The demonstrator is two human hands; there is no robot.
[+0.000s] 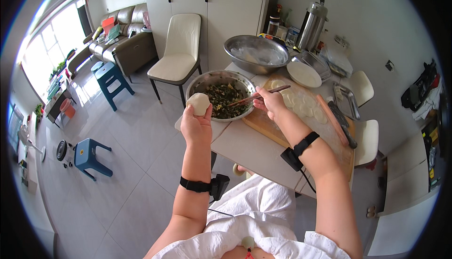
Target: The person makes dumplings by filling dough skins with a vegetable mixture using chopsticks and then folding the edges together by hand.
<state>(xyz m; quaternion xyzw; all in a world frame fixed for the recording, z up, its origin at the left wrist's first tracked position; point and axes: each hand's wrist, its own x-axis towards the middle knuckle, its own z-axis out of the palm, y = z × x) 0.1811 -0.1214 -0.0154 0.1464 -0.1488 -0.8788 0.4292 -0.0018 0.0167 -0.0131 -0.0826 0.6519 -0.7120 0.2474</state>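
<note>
A round, flat dough wrapper [198, 104] rests on the fingers of my left hand [196, 123], at the near left rim of a steel bowl [251, 89]. The bowl holds a chopped filling [222, 98] of dark green leaves with yellowish bits. Wooden chopsticks [259, 96] are gripped in my right hand [271, 103], their tips in the filling. Right of the bowl lies a floured wooden board [263, 126] with several round wrappers [305, 105] on it. A rolling pin [332, 119] and a dark-handled knife [342, 123] lie towards the board's right side.
Behind the filling bowl stands a larger steel bowl [256, 66] with plastic film inside. A white plate [304, 74], a metal tray [348, 100] and a steel vacuum flask [312, 26] are farther right. Cream chairs [174, 66] stand around the table [247, 149].
</note>
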